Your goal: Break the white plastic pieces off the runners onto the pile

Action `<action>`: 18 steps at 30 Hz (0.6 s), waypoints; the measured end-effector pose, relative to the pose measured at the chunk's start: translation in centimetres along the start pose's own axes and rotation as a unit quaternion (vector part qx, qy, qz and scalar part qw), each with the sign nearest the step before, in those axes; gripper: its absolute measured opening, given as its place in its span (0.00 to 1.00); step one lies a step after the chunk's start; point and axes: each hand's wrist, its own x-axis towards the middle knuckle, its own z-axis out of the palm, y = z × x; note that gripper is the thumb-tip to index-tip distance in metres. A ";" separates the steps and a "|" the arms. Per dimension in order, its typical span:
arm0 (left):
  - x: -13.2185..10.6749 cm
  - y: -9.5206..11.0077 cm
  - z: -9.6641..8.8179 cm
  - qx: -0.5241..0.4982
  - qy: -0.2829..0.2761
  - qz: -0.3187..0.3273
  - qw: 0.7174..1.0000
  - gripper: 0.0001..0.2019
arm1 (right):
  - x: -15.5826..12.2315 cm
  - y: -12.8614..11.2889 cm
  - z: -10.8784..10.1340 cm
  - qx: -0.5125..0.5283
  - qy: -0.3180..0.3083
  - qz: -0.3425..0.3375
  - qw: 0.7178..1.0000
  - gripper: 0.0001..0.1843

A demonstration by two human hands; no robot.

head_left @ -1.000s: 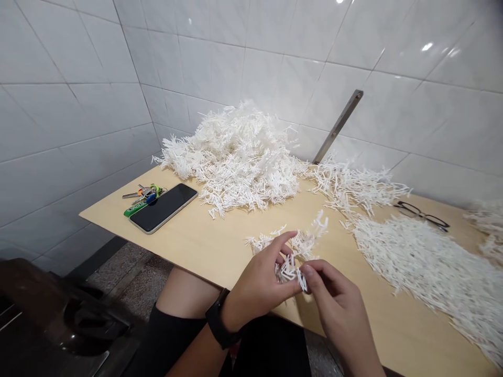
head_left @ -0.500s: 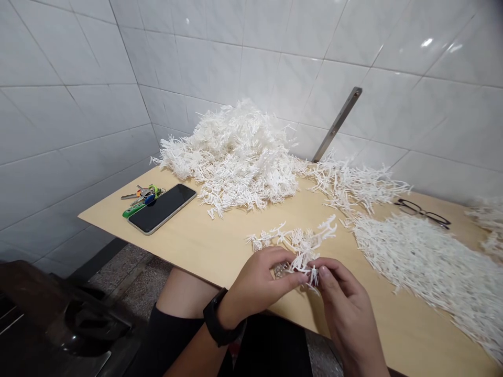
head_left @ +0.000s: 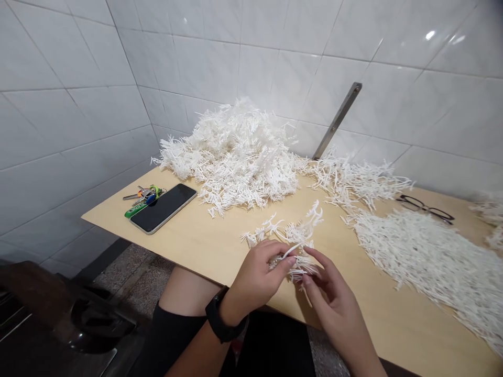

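My left hand (head_left: 261,275), with a black band on its wrist, pinches a white branched plastic piece (head_left: 291,250) between thumb and fingers near the table's front edge. Facing it, my right hand (head_left: 334,298) has its thumb and index finger apart, with white bristly strands (head_left: 301,269) close to the fingertips. Whether the right thumb touches those strands I cannot tell. Just beyond both hands lies a small loose cluster of white branched pieces (head_left: 304,228). Part of what the left hand holds is hidden behind its fingers.
A tall heap of white branched pieces (head_left: 243,157) stands against the tiled wall. More strands lie in a flat spread (head_left: 424,262) on the right, beside eyeglasses (head_left: 426,208). A phone (head_left: 163,208) and keys (head_left: 145,195) lie left. A metal bar (head_left: 338,120) leans at the wall.
The right thumb and index finger have parted from their pinch on a white piece. A white strand now sticks up at the left fingertips, and the small cluster has shifted slightly left.
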 end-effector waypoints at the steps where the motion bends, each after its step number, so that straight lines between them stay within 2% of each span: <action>1: 0.0 0.0 0.0 0.004 -0.005 0.005 1.000 0.08 | 0.0 -0.1 -0.3 -0.026 -0.008 -0.003 1.000 0.22; 3: -0.1 -0.1 0.1 0.002 -0.002 0.007 1.000 0.08 | 0.2 -0.3 -1.0 -0.060 -0.009 -0.009 0.998 0.19; 6: -0.1 -0.2 0.1 -0.022 0.021 -0.010 0.999 0.09 | 0.5 -0.4 -1.5 -0.055 -0.009 0.004 0.998 0.20; 9: -0.1 -0.2 0.2 -0.032 0.022 -0.018 0.999 0.11 | 0.5 -0.3 -1.2 -0.030 -0.027 0.032 0.999 0.22; 12: -0.2 -0.1 0.2 -0.019 0.008 -0.020 1.000 0.11 | 0.4 -0.2 -0.5 -0.035 -0.007 0.043 0.998 0.20; 18: -0.3 0.1 -0.1 -0.042 -0.016 -0.050 0.998 0.12 | 0.2 -0.5 0.5 -0.004 -0.002 -0.008 1.000 0.15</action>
